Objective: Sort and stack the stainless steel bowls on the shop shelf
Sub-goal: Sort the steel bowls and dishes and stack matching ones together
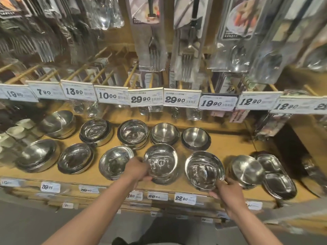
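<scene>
Hands on two front-row bowls at the near edge of the shop shelf.

The left hand grips the near-left rim of the wrapped bowl, which sits at front centre; the right hand pinches the near-right rim of the wider bowl, just to its right. The two bowls stand side by side, close but apart, so any nesting would likely mean carrying one sideways over the other. Each hand is nearest its own bowl. Smaller bowl stacks wait behind, in the far row.
</scene>
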A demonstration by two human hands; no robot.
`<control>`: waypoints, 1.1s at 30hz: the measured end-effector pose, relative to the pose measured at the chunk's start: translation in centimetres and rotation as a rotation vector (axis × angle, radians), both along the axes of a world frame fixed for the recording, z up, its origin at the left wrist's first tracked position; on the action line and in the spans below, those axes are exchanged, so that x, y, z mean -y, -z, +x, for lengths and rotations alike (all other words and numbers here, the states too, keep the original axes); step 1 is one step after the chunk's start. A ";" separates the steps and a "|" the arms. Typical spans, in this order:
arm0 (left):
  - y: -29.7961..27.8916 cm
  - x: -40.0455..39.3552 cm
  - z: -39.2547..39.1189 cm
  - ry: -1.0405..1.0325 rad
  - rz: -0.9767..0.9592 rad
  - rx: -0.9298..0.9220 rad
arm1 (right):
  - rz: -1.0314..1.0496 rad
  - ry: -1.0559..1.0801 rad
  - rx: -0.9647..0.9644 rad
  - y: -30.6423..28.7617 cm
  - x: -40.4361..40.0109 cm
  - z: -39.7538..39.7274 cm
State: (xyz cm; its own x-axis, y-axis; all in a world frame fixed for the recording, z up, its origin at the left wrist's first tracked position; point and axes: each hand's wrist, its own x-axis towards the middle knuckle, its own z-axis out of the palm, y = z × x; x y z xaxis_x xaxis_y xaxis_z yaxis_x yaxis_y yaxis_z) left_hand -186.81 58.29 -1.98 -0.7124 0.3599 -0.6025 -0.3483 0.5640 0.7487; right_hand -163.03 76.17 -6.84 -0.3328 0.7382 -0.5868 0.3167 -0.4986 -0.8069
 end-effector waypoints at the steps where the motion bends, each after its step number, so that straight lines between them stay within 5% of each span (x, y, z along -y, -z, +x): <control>1: -0.1 0.0 -0.2 -0.004 0.000 0.001 | 0.000 -0.003 0.014 0.1 0.0 0.0; 19: -3.3 5.0 -3.1 -0.211 0.118 0.002 | -0.064 -0.092 0.022 0.9 0.7 -2.8; 27: -4.1 8.9 -7.1 -0.318 0.127 0.023 | 0.017 -0.274 0.164 1.6 7.7 -4.7; 33: -3.7 12.3 -10.7 -0.307 0.145 0.010 | -0.017 -0.292 0.070 1.6 11.0 -10.6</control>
